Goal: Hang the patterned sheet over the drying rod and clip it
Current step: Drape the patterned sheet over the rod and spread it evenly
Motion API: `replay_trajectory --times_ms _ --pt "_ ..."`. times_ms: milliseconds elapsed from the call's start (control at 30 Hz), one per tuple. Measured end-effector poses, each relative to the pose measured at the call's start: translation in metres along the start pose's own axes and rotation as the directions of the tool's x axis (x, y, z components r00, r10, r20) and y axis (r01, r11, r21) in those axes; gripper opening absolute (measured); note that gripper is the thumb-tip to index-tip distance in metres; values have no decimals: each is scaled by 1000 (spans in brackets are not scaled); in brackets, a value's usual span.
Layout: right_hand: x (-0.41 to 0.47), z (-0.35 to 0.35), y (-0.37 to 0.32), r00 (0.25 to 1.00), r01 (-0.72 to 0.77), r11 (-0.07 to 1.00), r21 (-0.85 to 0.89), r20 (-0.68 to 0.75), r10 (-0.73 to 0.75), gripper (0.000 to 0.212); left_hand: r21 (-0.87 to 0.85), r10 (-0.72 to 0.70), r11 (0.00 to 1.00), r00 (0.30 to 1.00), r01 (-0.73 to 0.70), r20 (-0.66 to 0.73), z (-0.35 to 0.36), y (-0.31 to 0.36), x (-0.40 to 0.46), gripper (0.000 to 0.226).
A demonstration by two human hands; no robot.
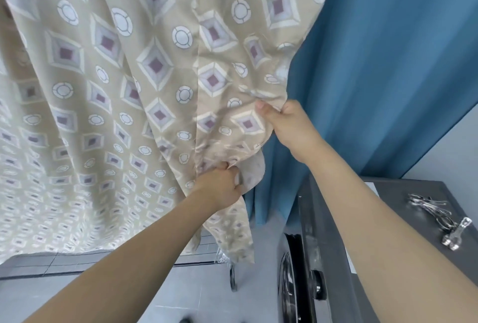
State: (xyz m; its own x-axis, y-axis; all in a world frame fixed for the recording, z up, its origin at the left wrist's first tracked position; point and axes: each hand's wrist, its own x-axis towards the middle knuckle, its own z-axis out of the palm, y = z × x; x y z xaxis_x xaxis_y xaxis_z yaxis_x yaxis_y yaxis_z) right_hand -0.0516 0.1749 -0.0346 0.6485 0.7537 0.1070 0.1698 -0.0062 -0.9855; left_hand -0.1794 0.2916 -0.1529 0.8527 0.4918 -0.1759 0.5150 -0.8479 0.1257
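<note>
The patterned sheet (108, 95), beige with purple diamonds and white circles, hangs down in front of me and fills most of the view. Its top and the drying rod lie above the frame. My left hand (219, 185) grips a bunched fold near the sheet's right edge, low down. My right hand (287, 126) pinches the same edge higher up, thumb on the front of the cloth. Several clear plastic clips (434, 216) lie on top of the grey washing machine (336, 232) at the right.
A blue curtain (388, 77) hangs behind the sheet on the right. The washing machine stands close under my right forearm. A rack foot with a wheel (232, 278) shows below the sheet's hem on the grey tiled floor (155, 294).
</note>
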Motion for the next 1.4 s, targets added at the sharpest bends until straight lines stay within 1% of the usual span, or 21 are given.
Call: replay_trajectory --times_ms 100,233,267,333,367,433,467,533,600,633,700,767,867,1033,1067,1133,1167,1200,1267,1333,1400 --pt "-2 -7 -12 998 3 999 -34 -65 -5 27 22 -49 998 997 51 -66 14 19 11 65" --pt "-10 -16 -28 997 24 1000 14 -74 -23 19 -4 -166 986 981 167 -103 26 53 18 89" --pt "-11 -18 -31 997 30 999 32 -70 -28 18 10 -166 986 977 169 -131 30 61 17 86" --pt "-11 -23 -36 997 41 997 64 -68 -36 16 4 -143 989 968 147 -207 36 70 17 64" --pt "-11 -25 -39 997 45 996 77 -68 -39 15 -46 -131 991 967 123 -218 37 72 18 51" --pt "-8 -31 -42 998 38 994 100 -53 -32 14 -242 -69 970 981 24 -179 33 71 20 24" --pt "-8 -36 -41 1000 25 995 92 -11 -24 15 -359 -13 933 992 -33 -124 28 69 20 18" --pt "-16 -51 -31 988 -32 999 39 155 25 27 -523 90 847 995 -94 -33 13 65 19 34" --pt "-31 -71 0 956 -144 989 36 264 130 47 -637 94 767 996 -78 -10 -11 61 17 39" --pt "-40 -78 21 949 -221 973 66 242 199 51 -686 55 725 998 -56 -23 -22 59 17 38" --pt "-58 -82 72 934 -356 932 66 58 352 39 -784 -56 620 998 32 -3 -42 58 15 30" --pt "-75 -73 117 891 -451 890 -59 -90 446 24 -853 -93 511 993 110 72 -55 65 11 17" --pt "-90 -45 157 867 -493 854 -164 -11 498 27 -919 -30 373 992 123 121 -61 82 5 18" --pt "-89 -16 187 854 -423 856 -298 183 486 56 -966 -35 236 994 104 99 -55 96 4 19" --pt "-89 -15 187 853 -418 860 -292 198 482 56 -972 -37 212 995 99 93 -54 97 4 19" --pt "-87 -15 180 885 -413 882 -226 129 447 38 -975 -43 209 996 80 73 -50 96 1 20" --pt "-86 -15 174 913 -388 900 -201 53 405 27 -974 -44 213 997 77 69 -48 95 0 22" --pt "-84 -15 171 937 -346 918 -192 -29 347 24 -976 -41 202 997 77 70 -48 94 -2 23" --pt "-81 -17 166 960 -265 932 -246 -157 232 32 -984 -40 158 996 81 76 -48 92 -6 26" --pt "-78 -17 162 965 -231 917 -325 -200 172 28 -988 -65 136 996 70 61 -49 91 -7 29" --pt "-78 -16 161 963 -241 882 -404 -210 167 20 -988 -111 145 993 45 29 -48 91 -5 26"
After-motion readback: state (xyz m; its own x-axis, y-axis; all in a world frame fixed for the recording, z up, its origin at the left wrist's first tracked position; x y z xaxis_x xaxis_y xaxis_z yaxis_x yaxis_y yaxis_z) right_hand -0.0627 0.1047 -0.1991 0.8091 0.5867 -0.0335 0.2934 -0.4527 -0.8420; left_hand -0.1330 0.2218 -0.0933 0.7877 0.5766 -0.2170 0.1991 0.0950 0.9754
